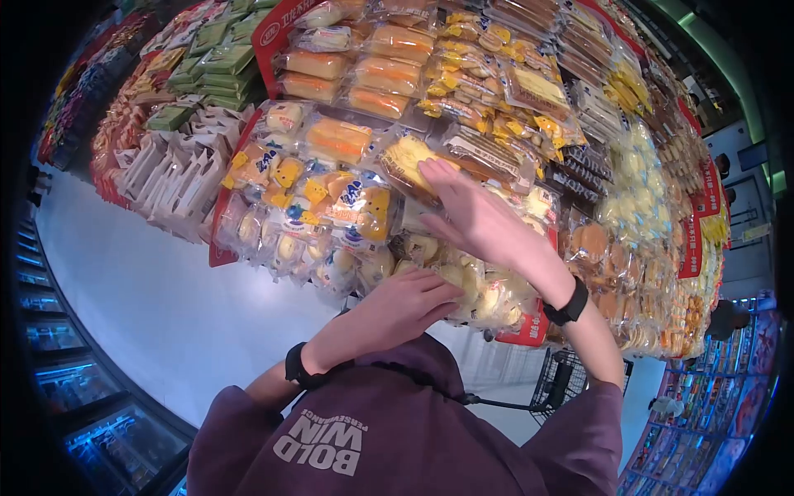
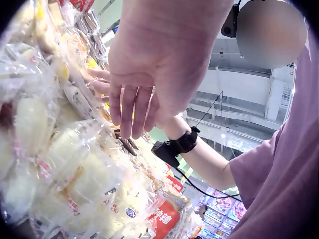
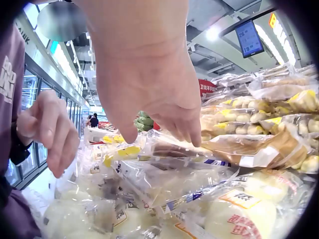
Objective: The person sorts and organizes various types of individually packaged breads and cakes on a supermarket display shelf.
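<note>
My right hand (image 1: 488, 215) reaches over the display, its fingers extended and their tips on a clear-wrapped yellow cake (image 1: 407, 159). In the right wrist view the hand (image 3: 149, 94) points down with its fingertips at a clear wrapper (image 3: 172, 149). Beside that cake lies a brown packaged cake (image 1: 484, 157). Nearer my body, my left hand (image 1: 405, 304) hangs over the front edge of the pile, close to wrapped pale round buns (image 1: 455, 285). The left wrist view shows this hand (image 2: 154, 64) with loosely bent fingers and nothing in its palm.
Orange-topped wrapped breads (image 1: 389, 74) and packs with yellow cartoon prints (image 1: 347, 198) surround the hands. White packets (image 1: 178, 178) stand at the left. A red sign (image 1: 525, 326) hangs on the front edge, near a black shopping cart (image 1: 562, 380). Freezers (image 1: 107, 430) line the left.
</note>
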The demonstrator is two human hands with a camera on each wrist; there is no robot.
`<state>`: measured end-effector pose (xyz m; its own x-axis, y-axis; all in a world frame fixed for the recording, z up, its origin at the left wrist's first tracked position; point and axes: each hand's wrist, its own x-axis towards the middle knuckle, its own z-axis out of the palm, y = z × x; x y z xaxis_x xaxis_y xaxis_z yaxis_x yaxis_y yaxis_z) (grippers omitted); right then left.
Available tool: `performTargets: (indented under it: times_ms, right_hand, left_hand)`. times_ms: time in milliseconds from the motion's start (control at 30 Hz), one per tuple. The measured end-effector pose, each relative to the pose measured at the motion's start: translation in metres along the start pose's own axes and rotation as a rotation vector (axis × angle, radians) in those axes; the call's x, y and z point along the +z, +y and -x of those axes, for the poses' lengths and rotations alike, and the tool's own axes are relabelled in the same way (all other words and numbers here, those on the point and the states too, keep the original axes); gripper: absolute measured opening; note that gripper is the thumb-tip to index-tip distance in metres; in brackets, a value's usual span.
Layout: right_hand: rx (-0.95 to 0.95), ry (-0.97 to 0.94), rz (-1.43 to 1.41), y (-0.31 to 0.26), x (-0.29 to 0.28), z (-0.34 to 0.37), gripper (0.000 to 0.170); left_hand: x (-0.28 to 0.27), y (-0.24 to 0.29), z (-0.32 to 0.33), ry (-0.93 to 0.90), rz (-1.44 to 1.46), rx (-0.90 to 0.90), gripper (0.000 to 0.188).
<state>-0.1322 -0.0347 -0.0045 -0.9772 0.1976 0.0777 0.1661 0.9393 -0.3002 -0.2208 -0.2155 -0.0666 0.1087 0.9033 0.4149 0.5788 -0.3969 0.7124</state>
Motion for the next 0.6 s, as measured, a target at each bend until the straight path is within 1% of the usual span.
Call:
performTargets:
  times_ms: [33,133,233,300,333,367,467,567,600]
  right_hand:
    - [0.010,0.006,-0.005,0.003,0.011,-0.010,0.066]
    - [0.051,0.113,0.277,0.005,0.038,-0.032,0.059]
    - [0.143,0.107,0.237,-0.001,0.037,-0.045,0.056]
    - [0.178,0.079,0.210,-0.005,0.032,-0.047,0.058]
    - [0.192,0.072,0.199,-0.009,0.027,-0.051,0.058]
    - [0.250,0.047,0.194,-0.016,0.020,-0.052,0.057]
    - [0.203,0.122,0.319,-0.008,0.032,-0.053,0.054]
    - [0.253,0.046,0.382,-0.011,0.025,-0.056,0.050]
    - [0.248,0.159,0.291,-0.013,0.021,-0.052,0.048]
  left_hand:
    - [-0.006,-0.003,0.003,0.001,0.012,-0.008,0.021]
    - [-0.025,-0.012,0.015,0.014,0.035,-0.033,0.021]
    - [-0.039,-0.020,0.027,0.027,0.050,-0.041,0.020]
    - [-0.050,-0.026,0.030,0.024,0.040,-0.028,0.018]
    - [-0.055,-0.028,0.030,0.039,0.092,-0.063,0.018]
    - [-0.058,-0.030,0.032,0.055,0.146,-0.100,0.018]
    - [-0.066,-0.032,0.033,0.099,0.262,-0.175,0.018]
    - [-0.074,-0.030,0.033,0.125,0.340,-0.249,0.021]
    - [-0.076,-0.030,0.033,0.135,0.364,-0.278,0.023]
